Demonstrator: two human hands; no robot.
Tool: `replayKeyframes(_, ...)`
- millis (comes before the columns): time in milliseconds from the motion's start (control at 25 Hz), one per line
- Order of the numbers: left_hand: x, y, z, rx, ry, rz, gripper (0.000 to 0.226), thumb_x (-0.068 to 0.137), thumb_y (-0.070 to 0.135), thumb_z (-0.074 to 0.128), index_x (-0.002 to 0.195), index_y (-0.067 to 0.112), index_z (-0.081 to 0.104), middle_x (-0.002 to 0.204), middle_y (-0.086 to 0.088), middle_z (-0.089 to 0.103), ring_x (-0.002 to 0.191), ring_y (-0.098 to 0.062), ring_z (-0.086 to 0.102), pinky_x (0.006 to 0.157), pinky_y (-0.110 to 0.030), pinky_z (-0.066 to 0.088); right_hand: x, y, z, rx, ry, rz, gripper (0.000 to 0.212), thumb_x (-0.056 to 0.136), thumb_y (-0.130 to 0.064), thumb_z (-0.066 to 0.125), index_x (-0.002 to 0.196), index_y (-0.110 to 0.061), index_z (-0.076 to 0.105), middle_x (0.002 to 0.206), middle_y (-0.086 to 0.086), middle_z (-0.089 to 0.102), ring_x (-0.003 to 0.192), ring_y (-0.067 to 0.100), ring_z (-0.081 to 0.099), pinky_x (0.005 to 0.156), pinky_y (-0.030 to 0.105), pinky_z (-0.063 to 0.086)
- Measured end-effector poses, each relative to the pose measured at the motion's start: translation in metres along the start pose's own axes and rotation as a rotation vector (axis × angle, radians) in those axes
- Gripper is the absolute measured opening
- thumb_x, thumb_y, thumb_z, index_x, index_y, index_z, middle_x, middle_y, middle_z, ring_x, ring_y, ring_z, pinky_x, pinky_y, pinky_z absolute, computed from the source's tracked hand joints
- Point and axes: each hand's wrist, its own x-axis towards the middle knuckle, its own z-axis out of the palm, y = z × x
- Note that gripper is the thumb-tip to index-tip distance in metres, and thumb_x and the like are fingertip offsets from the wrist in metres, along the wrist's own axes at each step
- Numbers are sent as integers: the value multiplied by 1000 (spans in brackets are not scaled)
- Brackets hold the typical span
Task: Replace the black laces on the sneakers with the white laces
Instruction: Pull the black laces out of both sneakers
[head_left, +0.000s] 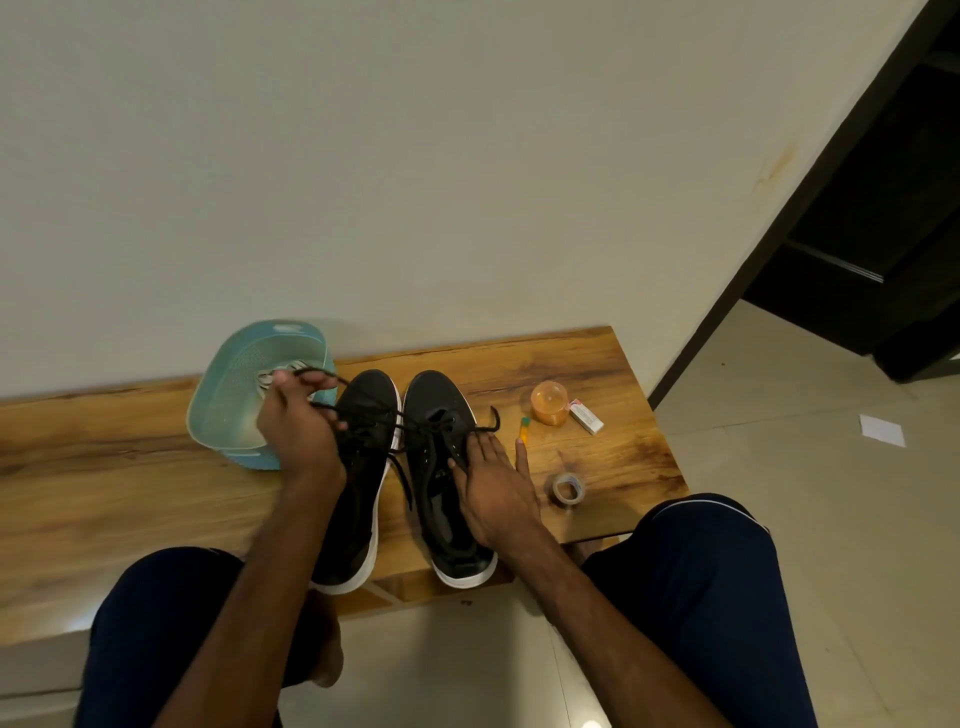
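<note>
Head view. We count two sneakers on the counter (130, 467), heels at its near edge: left sneaker (358, 483), right sneaker (434, 405), just beside each other. Left hand (298, 423) grips one black lace (410, 423) stretched across from the right sneaker. Right hand (493, 483) lies flat on that sneaker, fingers straight. White laces (265, 376) in one blue basket (228, 374), mostly hidden behind the left hand.

Black lace (415, 422) is gripped by left hand (296, 423) over left sneaker (359, 522); right sneaker (435, 397) is pressed by flat right hand (493, 491).
</note>
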Motion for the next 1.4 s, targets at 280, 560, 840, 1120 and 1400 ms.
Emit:
replayKeyframes(280,-12,6,1,860,-295,637,27,99,20,52,125,18,58,116,2,62,107,-15,56,83,-27,40,-1,-3,-3,-28,-15,-19,61,104,-37,28,156,-8,17,164,8,21,152,21,14,122,48,-5)
replayKeyframes(560,-36,-53,11,1423,-754,767,30,95,19,57,124,23,64,116,-1,59,100,-22,60,62,-33,50,-1,-6,-8,-66,-57,-8,62,104,-36,27,157,-7,14,165,8,17,153,20,10,123,50,-6)
replayKeyframes(840,20,15,-28,1248,-114,567,19,94,7,56,104,14,72,104,-12,62,94,-37,58,61,-42,44,-2,-7,-10,-59,-62,41,63,104,-37,28,158,-8,13,166,8,14,153,21,11,122,51,-4)
replayKeyframes(1120,26,29,-55,1299,-159,433,17,96,22,59,106,13,70,107,-14,60,89,-36,61,70,-44,49,2,-7,-21,40,-143,69,67,102,-36,40,158,-13,11,166,7,8,153,26,7,119,62,-1)
replayKeyframes(1400,-64,-16,-19,1272,-667,275,41,95,57,49,107,18,55,100,-2,61,88,-22,62,70,-33,48,25,-20,-38,145,-106,-131,56,90,-25,59,144,-24,45,159,3,28,144,28,26,113,58,30)
